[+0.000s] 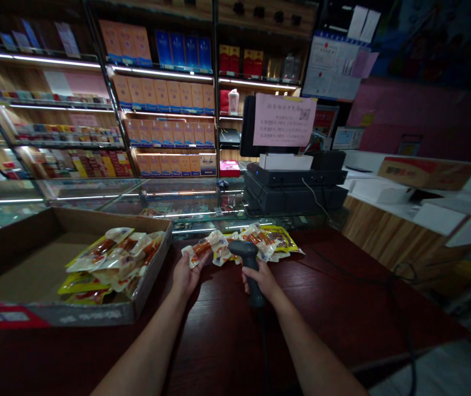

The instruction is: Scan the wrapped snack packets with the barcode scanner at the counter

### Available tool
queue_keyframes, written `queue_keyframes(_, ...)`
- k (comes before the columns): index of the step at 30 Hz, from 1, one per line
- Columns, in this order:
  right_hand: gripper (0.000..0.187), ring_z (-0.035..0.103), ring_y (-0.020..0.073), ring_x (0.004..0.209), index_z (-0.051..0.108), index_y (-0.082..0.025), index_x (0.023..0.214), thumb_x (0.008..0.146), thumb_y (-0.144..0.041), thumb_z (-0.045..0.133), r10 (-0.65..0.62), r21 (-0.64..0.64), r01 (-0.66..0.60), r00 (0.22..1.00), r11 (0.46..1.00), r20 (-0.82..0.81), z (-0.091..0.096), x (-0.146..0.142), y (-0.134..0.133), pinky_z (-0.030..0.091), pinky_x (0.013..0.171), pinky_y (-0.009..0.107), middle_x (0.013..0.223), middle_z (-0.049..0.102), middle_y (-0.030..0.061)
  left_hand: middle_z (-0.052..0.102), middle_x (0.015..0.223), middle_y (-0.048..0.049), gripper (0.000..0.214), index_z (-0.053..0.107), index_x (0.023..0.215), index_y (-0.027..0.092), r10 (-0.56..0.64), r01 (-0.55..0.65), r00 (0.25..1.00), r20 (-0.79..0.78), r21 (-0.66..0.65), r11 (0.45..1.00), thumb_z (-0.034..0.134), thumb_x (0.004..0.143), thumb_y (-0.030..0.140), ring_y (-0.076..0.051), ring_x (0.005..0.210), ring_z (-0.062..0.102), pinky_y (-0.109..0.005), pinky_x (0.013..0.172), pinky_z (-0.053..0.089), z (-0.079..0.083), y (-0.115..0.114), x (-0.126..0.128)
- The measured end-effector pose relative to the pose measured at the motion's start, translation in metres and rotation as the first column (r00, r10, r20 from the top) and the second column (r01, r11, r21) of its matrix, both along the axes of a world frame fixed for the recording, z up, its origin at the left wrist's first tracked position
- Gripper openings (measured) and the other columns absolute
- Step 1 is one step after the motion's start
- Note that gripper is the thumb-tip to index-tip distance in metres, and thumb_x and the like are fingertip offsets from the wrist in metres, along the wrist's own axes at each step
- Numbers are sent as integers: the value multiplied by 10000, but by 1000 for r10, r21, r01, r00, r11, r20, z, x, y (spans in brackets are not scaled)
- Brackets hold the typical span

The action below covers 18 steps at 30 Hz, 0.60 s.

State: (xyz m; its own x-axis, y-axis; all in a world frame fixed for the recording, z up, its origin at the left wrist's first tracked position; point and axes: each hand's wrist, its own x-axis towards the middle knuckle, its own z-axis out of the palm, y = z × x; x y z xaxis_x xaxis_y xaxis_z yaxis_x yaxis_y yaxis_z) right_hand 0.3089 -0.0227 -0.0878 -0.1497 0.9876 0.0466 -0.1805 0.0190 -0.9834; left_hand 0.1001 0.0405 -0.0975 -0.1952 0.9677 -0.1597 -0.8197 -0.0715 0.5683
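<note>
Back left, shelves (64,104) of small packs; below them, a glass counter (91,190); in front, one open box (8,264), low-walled, on the dark red table (322,313); inside it, a heap of packets (114,256), white and yellow, against its right side; behind, on lit shelving, rows of tan cartons (163,93), with blue ones (184,49) above.

Centre, left hand (186,276), fingers closed about one packet (206,247), clear-fronted with brown contents, held above the table right of the box; next, one dark scanner (244,249), upright, head turned left towards that packet, a cord running down from its grip; right hand (265,280), wrapped around the scanner's handle; beyond it, a loose pile (280,240) of similar packets on the table.

Behind the pile, a screen (248,129) bearing a pink notice (283,121); beneath, black units (293,192); far right, a wood-fronted counter (378,236) with a brown-and-red carton (425,173) on it.
</note>
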Motion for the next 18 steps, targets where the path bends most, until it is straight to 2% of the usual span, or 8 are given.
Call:
queue_keyframes(6,383,530,114,330,501,-173,895,649,-402,686,-17,11,17,1000,1000,-13,1,-2,-1,416,339,207,492,581,-68,667,956,-142,233,604,894,92,16,-16,1000,-9,-15,1000,397,917,196,-230,944,655,-429,767,575,1,-1,0)
queue_keyframes(18,375,527,120,322,498,-172,889,641,-388,681,-5,19,6,1000,1000,-27,-2,-2,1,413,322,209,497,587,-58,681,875,-107,211,596,875,108,30,-32,997,-65,-32,999,407,913,194,-185,819,677,-396,738,582,0,-1,3)
